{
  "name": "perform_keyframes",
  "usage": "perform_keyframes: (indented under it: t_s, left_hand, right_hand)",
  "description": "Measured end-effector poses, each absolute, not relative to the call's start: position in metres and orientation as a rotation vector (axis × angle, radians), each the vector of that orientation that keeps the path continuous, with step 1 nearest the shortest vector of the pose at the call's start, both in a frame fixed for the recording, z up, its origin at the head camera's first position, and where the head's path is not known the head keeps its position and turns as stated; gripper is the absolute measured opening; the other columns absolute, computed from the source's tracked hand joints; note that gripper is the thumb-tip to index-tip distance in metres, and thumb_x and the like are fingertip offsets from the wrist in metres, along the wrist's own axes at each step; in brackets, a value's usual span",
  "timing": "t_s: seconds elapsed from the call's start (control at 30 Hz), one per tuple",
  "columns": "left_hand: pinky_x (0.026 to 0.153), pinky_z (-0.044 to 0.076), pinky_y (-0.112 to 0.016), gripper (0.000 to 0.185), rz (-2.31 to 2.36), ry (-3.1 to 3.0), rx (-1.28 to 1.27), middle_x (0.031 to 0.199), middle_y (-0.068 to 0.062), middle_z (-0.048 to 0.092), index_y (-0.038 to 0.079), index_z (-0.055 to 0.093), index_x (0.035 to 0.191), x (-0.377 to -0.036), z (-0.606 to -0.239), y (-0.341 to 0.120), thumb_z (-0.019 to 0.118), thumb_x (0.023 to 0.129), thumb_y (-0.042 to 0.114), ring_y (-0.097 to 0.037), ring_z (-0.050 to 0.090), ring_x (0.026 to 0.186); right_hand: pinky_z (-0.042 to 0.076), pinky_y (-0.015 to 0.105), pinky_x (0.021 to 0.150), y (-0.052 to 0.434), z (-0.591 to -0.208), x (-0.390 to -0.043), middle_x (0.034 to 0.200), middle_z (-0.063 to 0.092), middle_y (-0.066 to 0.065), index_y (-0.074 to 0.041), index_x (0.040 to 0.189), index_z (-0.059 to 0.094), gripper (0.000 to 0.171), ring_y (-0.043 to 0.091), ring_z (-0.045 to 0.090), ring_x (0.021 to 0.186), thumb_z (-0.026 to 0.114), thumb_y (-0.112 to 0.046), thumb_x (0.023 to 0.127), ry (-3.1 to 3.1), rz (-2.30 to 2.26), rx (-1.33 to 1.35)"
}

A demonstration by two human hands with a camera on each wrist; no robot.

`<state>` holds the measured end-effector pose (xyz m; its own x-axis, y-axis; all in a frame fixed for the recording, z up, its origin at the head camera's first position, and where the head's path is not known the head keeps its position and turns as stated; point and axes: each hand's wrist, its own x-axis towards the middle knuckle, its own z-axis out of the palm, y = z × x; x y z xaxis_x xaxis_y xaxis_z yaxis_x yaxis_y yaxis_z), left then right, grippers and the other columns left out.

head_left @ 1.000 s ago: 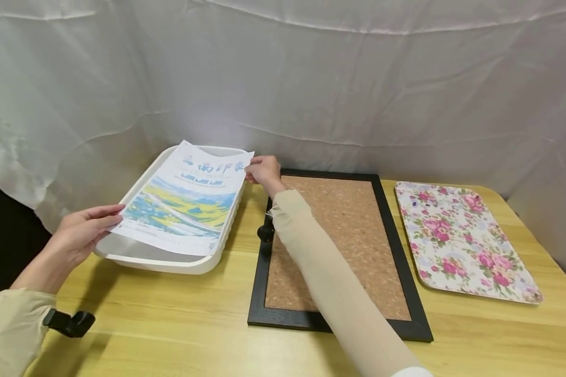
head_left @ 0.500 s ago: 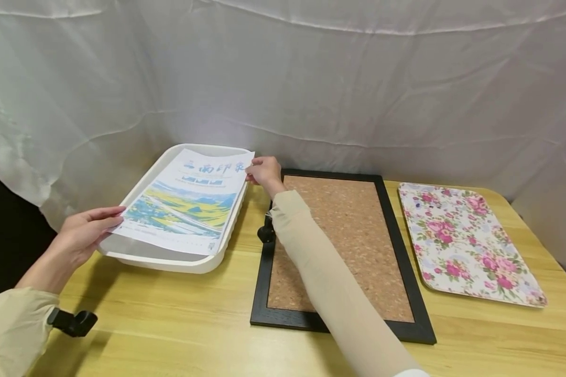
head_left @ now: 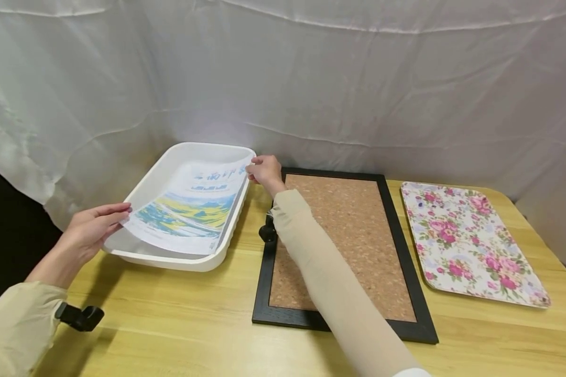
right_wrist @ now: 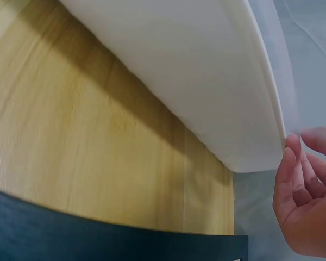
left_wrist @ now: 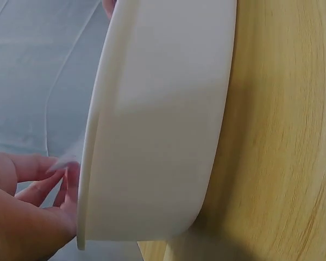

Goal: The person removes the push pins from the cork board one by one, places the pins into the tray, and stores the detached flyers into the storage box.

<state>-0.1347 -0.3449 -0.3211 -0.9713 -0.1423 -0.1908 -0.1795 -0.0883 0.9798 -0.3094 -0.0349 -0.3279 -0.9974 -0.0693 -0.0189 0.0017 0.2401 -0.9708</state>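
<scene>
I hold a printed poster (head_left: 188, 209) over the white tray (head_left: 143, 188), sagging into it, one corner in each hand. My left hand (head_left: 89, 230) pinches the near-left corner at the tray's left rim; my right hand (head_left: 264, 170) pinches the far-right corner at the tray's right rim. Both grips are clamped on paper, fingertips only. In the left wrist view my left fingers (left_wrist: 41, 187) sit just beside the tray wall (left_wrist: 157, 119), with the paper edge barely showing. In the right wrist view my right fingers (right_wrist: 296, 174) are at the rim, the sheet a thin pale edge.

The poster looks light, thin and floppy: it bows in the middle, so I judge it creases or tears easily if pulled tight or bent sharply. It may be glossy and a bit slippery. Diagonal corners look like the best hold, gently taut.

Right of the tray a cork board (head_left: 344, 235) in a black frame lies on the tabletop (head_left: 193, 319); further right is a floral tray (head_left: 471, 241).
</scene>
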Motion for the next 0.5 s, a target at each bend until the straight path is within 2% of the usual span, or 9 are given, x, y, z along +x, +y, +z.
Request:
perform_keyframes:
  t_s: [0.13, 0.23, 0.3, 0.4, 0.47, 0.5]
  left_hand:
    - [0.070, 0.051, -0.015, 0.029, 2.303, 2.070, -0.342, 0.087, 0.016, 0.064, 0.024, 0.075, 0.080, -0.136, -0.321, -0.342, 0.062, 0.092, 0.000, 0.001, 0.064, 0.080]
    - [0.072, 0.051, -0.016, 0.025, 2.265, 2.097, -0.343, 0.090, 0.016, 0.063, 0.021, 0.074, 0.086, -0.136, -0.322, -0.342, 0.061, 0.093, 0.001, 0.001, 0.064, 0.082]
    - [0.076, 0.050, -0.016, 0.020, 2.132, 2.201, -0.332, 0.106, 0.006, 0.063, 0.011, 0.071, 0.109, -0.136, -0.324, -0.341, 0.057, 0.096, 0.004, 0.005, 0.062, 0.084]
    - [0.085, 0.049, -0.021, 0.041, 1.829, 2.419, -0.286, 0.134, -0.018, 0.052, -0.005, 0.048, 0.138, -0.134, -0.325, -0.337, 0.050, 0.101, 0.013, 0.009, 0.058, 0.090]
    - [0.094, 0.045, -0.030, 0.056, 1.603, 2.554, -0.236, 0.148, -0.027, 0.033, -0.011, 0.030, 0.146, -0.132, -0.325, -0.332, 0.046, 0.103, 0.021, -0.003, 0.060, 0.103]
    - [0.098, 0.043, -0.037, 0.057, 1.527, 2.595, -0.215, 0.148, -0.031, 0.030, -0.011, 0.030, 0.146, -0.131, -0.324, -0.329, 0.045, 0.103, 0.024, -0.013, 0.059, 0.110]
  right_hand:
    - [0.054, 0.039, 0.079, -0.029, -0.328, -0.311, 0.095, 0.070, 0.018, 0.005, 0.118, 0.065, 0.029, 0.029, 0.068, 0.083, 0.066, -0.006, 0.091, 2.466, -1.859, -0.122]
    - [0.054, 0.039, 0.078, -0.023, -0.330, -0.313, 0.099, 0.070, 0.018, 0.005, 0.116, 0.066, 0.028, 0.031, 0.068, 0.086, 0.067, -0.006, 0.091, 2.486, -1.823, -0.160]
    - [0.054, 0.038, 0.078, -0.019, -0.331, -0.314, 0.102, 0.069, 0.019, 0.005, 0.116, 0.065, 0.028, 0.031, 0.068, 0.087, 0.066, -0.006, 0.091, 2.504, -1.774, -0.204]
    - [0.055, 0.035, 0.075, -0.009, -0.332, -0.314, 0.107, 0.068, 0.019, 0.005, 0.119, 0.064, 0.030, 0.031, 0.068, 0.089, 0.065, -0.007, 0.092, 2.572, -1.633, -0.313]
    - [0.055, 0.032, 0.071, -0.002, -0.331, -0.313, 0.109, 0.068, 0.018, 0.005, 0.120, 0.064, 0.030, 0.030, 0.068, 0.088, 0.063, -0.009, 0.093, 2.642, -1.497, -0.400]
    - [0.055, 0.030, 0.070, 0.001, -0.330, -0.313, 0.109, 0.068, 0.017, 0.004, 0.120, 0.065, 0.031, 0.028, 0.069, 0.087, 0.063, -0.009, 0.093, 2.681, -1.423, -0.440]
